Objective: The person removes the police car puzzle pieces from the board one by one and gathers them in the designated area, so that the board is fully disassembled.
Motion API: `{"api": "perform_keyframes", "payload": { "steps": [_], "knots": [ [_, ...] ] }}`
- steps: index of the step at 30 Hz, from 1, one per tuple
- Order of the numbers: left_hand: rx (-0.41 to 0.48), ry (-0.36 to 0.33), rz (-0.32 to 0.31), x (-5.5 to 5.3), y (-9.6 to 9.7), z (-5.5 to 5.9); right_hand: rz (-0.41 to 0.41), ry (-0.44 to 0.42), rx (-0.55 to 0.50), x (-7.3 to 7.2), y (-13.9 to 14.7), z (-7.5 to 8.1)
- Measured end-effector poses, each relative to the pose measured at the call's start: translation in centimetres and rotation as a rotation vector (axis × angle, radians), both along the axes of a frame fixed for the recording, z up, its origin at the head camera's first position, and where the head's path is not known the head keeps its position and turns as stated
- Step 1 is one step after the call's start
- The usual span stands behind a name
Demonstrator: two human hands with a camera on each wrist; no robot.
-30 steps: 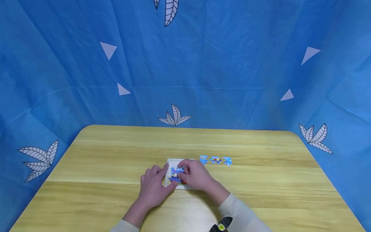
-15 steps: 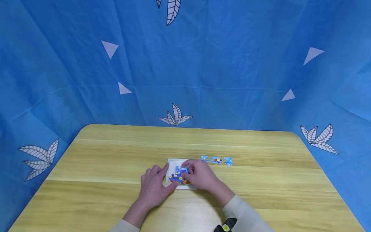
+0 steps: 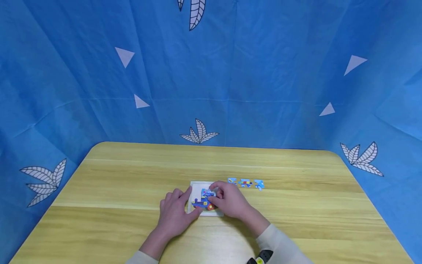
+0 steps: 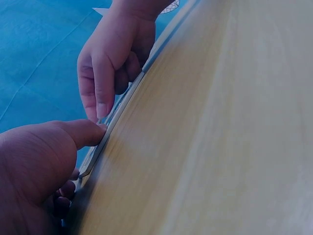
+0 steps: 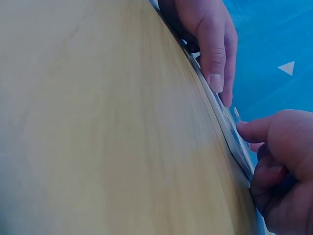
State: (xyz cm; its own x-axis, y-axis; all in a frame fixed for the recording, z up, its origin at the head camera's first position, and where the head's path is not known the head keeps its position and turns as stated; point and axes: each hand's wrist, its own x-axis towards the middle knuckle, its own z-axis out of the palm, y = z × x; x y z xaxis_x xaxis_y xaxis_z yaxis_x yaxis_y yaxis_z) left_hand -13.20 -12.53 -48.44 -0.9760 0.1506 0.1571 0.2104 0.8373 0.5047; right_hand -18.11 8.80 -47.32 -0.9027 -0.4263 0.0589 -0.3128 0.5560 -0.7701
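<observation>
A white-bordered puzzle tray lies on the table, partly filled with a picture of a blue vehicle with red-and-yellow wheels. My left hand rests along its left side, index finger at the left border and thumb on the front border. Over the right part of the tray, my right hand pinches a puzzle piece between thumb and index finger. Seen edge-on in the right wrist view, that piece stands tilted just above the tray. The right hand hides the tray's right side.
Three loose puzzle pieces lie in a row behind and right of the tray: a left one, a middle one and a right one. The wooden table ends at a blue curtain.
My right hand has shifted slightly right over the tray with the pinched piece, uncovering more of the vehicle picture. My left hand has stayed at the tray's left side.
</observation>
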Motion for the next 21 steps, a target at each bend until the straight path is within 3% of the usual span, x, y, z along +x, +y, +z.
{"api": "perform_keyframes", "payload": {
  "steps": [12,21],
  "knots": [
    [0.005,-0.040,0.013,0.0,0.0,0.1,-0.071,0.056,0.002,0.9,3.6,-0.2],
    [0.010,-0.047,0.013,0.0,-0.1,-0.1,-0.150,0.017,0.037,1.1,5.8,-0.1]
  ]
}}
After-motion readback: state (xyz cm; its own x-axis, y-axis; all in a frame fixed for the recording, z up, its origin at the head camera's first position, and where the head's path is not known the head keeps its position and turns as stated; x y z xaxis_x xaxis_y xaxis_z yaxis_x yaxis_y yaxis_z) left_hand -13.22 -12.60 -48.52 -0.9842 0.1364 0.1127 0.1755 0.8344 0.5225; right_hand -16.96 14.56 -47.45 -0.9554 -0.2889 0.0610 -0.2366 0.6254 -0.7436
